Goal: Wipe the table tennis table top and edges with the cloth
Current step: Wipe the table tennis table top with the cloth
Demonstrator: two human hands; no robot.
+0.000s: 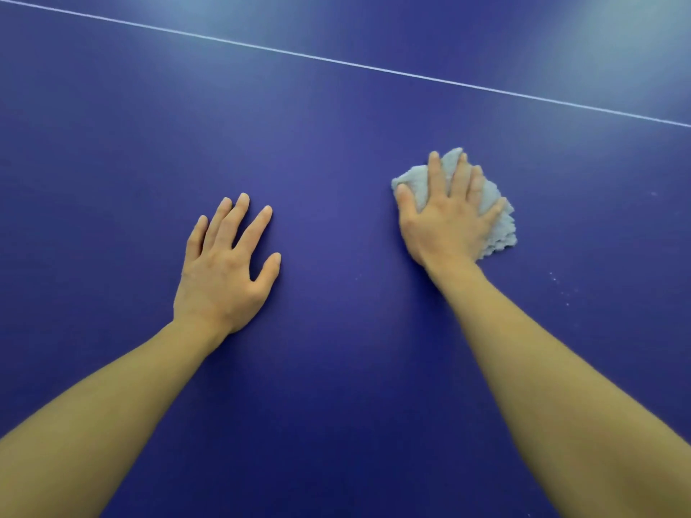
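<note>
2 pale glare patches (224, 13) along the far blue table top (336, 162), thin white line (374, 68) crossing diagonally

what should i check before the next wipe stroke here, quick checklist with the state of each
1. Cloth under the wiping hand: the right hand presses flat, fingers spread, on the cloth. Ok.
2. Cloth in contact with the table top: it lies bunched on the blue surface. Ok.
3. Other hand out of the way: the left hand rests flat on the table, apart from the cloth and to its left. Ok for a forward stroke; a leftward one would likely meet it.
4. Dirt left: pale specks lie right of the right forearm. Not ok.
5. Edges wiped: no table edge is in view. Cannot tell.
</note>
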